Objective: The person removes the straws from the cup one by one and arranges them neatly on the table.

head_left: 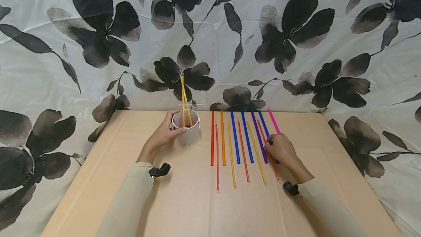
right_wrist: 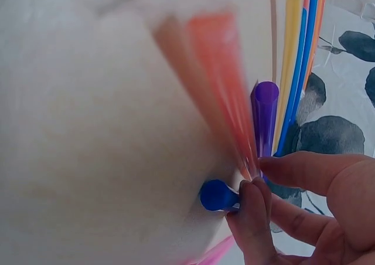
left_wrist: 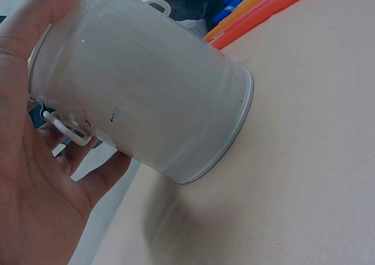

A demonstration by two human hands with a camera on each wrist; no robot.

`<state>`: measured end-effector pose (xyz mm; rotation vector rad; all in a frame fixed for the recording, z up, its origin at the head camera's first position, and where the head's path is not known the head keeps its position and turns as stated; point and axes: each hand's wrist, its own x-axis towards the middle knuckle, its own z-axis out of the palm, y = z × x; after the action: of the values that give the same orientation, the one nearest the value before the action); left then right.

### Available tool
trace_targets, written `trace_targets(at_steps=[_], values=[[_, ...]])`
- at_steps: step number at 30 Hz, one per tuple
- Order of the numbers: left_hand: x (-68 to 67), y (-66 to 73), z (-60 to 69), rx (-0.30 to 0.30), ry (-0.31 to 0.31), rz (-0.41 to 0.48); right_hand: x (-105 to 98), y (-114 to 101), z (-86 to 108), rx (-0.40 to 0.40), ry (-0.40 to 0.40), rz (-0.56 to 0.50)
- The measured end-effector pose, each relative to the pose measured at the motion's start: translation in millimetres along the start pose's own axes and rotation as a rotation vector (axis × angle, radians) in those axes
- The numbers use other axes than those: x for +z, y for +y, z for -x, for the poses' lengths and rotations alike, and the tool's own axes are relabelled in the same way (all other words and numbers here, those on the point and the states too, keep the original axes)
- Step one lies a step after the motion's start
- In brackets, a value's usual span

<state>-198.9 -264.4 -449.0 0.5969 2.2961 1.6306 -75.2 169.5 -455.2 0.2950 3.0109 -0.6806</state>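
My left hand (head_left: 162, 131) grips a small white metal bucket (head_left: 191, 136) from its left side, thumb at the rim. In the left wrist view the bucket (left_wrist: 152, 83) appears tilted, with a small handle loop on its side. Two yellow sticks (head_left: 183, 101) stand in it. Over the right end of a row of straws, my right hand (head_left: 283, 151) pinches a thin red straw (right_wrist: 220, 60) in a clear wrapper between thumb and fingers. A thick blue straw (right_wrist: 217, 196) lies against those fingers, and a purple straw (right_wrist: 266, 106) is just beyond.
Several straws lie side by side: a thick red straw (head_left: 212, 138), an orange straw (head_left: 223, 138), blue straws (head_left: 235, 138), thin yellow straws (head_left: 231, 156) and a pink straw (head_left: 274, 120). The cardboard-coloured table (head_left: 184, 200) ends at a floral cloth (head_left: 230, 46) behind.
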Motion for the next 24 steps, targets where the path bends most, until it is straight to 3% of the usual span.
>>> trace_targets(at_steps=[24], values=[[-0.6, 0.5, 0.4, -0.011, 0.001, -0.013, -6.2, -4.3, 0.2, 0.046, -0.047, 0.012]])
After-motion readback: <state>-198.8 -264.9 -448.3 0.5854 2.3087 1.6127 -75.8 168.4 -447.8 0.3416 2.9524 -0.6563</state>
